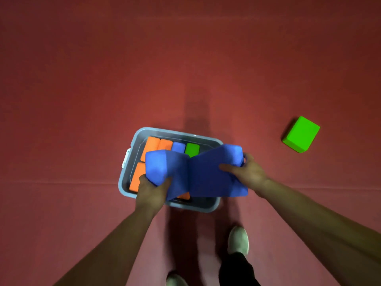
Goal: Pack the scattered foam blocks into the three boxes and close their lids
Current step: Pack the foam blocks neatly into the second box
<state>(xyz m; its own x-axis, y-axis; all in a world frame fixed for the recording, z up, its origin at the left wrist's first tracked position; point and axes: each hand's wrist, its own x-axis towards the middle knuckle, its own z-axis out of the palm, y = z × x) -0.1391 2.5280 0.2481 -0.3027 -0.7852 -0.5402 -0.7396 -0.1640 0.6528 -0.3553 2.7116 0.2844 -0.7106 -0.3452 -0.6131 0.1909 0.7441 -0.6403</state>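
my left hand (151,193) clutched one blue foam block (160,166), my right hand (248,172) a second blue block (214,178), above the grey plastic box (177,132).

No text, label, brand, number or sign can be read. Only plain, unmarked colour is shown by the blue foam blocks (206,178), the green foam block (301,134), the box (177,132) and the floor (185,58).
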